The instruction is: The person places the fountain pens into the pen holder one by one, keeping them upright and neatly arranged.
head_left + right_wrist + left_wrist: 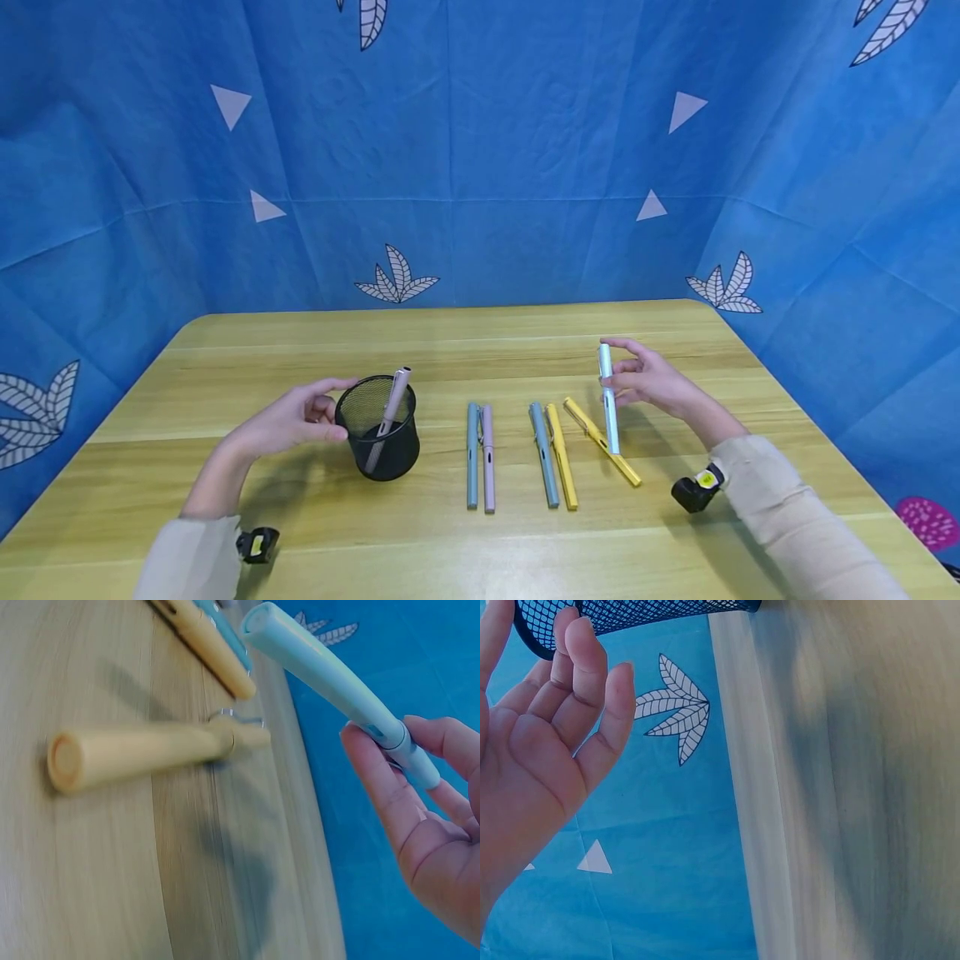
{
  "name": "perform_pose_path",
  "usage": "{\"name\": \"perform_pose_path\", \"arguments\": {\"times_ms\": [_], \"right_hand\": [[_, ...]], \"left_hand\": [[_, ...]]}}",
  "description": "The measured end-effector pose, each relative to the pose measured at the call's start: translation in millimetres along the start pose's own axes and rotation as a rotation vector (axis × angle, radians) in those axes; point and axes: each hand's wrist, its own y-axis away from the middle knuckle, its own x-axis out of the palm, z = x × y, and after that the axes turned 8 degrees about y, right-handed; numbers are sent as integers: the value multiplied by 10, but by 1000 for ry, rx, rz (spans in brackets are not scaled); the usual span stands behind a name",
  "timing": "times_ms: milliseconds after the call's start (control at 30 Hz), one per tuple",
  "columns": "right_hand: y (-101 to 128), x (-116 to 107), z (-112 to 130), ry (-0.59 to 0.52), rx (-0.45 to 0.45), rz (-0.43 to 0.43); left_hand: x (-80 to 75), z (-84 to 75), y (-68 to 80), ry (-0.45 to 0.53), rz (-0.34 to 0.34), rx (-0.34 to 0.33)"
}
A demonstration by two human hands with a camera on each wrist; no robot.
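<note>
My left hand [300, 417] is at the left side of a black mesh pen holder [397, 454], index finger at the rim and thumb lower against the side, its other fingers curled. In the left wrist view, the holder's mesh [652, 613] shows above the fingers. A pale purple pen [393, 400] leans inside the holder. My right hand [648, 379] pinches a light blue pen [608, 400] between thumb and fingers, tilted above the table. Beneath it lies a yellow pen [600, 437]; in the right wrist view, this yellow pen [150, 754] is below the held one.
Mid-table, a blue pen [472, 458] lies beside a purple pen [488, 462]. Right of them, another blue pen [545, 458] lies beside a yellow pen [562, 462]. A blue patterned cloth [495, 150] hangs behind the wooden table [375, 542].
</note>
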Motion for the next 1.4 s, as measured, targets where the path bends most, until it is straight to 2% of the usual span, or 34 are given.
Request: {"name": "perform_pose_path", "arguments": {"times_ms": [667, 1000, 1400], "right_hand": [[-97, 269, 237, -244, -132, -101], [-164, 435, 341, -308, -134, -144], [-232, 613, 422, -402, -178, -152]], "left_hand": [[2, -13, 6, 2, 3, 3], [0, -2, -1, 3, 1, 5], [-5, 11, 5, 9, 5, 7]]}}
